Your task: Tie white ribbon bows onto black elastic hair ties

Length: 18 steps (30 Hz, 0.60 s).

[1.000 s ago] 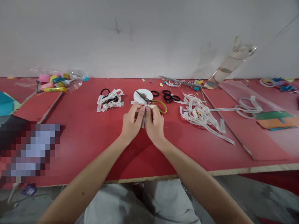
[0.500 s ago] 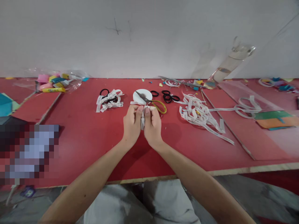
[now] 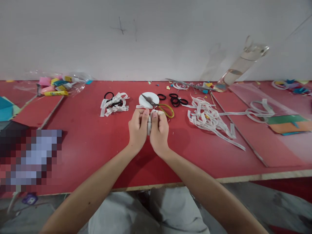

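Note:
My left hand (image 3: 138,128) and my right hand (image 3: 159,130) are together over the middle of the table, thumbs side by side and fingers curled in. Both are closed on a white printed ribbon (image 3: 149,126), of which a strip shows between the palms; the rest of it is hidden by the fingers. Just beyond the fingertips lie scissors (image 3: 154,104) with yellow handles, their blades resting across a white ribbon roll (image 3: 143,103). Black hair ties (image 3: 175,100) lie to the right of the roll. On the left sits a small heap of black ties with printed ribbon (image 3: 116,103) knotted on them.
A tangle of loose printed ribbon (image 3: 204,113) spreads to the right. A clear bottle (image 3: 235,70) leans against the wall. At the back left is a plastic bag of coloured items (image 3: 57,85); a blurred-out device (image 3: 36,156) lies front left. The table's front edge (image 3: 138,187) is close to my lap.
The hands stay nearly in place, closed on the ribbon; the right thumb has shifted slightly away from the left. The view has moved a little.

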Each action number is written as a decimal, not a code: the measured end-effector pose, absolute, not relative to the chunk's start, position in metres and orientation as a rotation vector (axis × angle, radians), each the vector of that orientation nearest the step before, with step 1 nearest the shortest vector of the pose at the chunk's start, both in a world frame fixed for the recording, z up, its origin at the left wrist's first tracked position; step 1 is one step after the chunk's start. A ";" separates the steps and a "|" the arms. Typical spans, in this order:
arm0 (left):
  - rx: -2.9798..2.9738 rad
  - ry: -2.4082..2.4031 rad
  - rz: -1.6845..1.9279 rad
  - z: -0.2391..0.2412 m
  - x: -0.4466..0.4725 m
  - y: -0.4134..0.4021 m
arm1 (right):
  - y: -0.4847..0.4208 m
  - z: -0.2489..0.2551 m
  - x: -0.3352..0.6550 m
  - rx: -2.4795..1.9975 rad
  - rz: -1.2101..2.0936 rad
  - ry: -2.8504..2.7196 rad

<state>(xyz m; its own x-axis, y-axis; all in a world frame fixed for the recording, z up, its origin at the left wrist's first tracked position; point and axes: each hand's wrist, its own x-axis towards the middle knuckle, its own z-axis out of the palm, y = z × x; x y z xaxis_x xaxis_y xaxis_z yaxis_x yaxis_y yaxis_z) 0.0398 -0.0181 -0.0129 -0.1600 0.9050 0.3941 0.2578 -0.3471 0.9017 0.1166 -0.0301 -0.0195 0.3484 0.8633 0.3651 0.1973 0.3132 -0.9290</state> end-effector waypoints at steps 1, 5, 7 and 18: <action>1.571 1.313 1.527 -0.013 0.039 -0.016 | -0.030 -0.019 0.118 -1.204 0.599 -1.168; 1.539 1.286 1.467 -0.013 0.035 -0.010 | -0.027 -0.019 0.122 -1.212 0.595 -1.221; 1.535 1.304 1.437 -0.012 0.034 -0.009 | -0.026 -0.019 0.123 -1.208 0.596 -1.249; 1.484 1.363 1.524 -0.009 0.045 -0.020 | -0.030 -0.020 0.115 -1.190 0.646 -1.088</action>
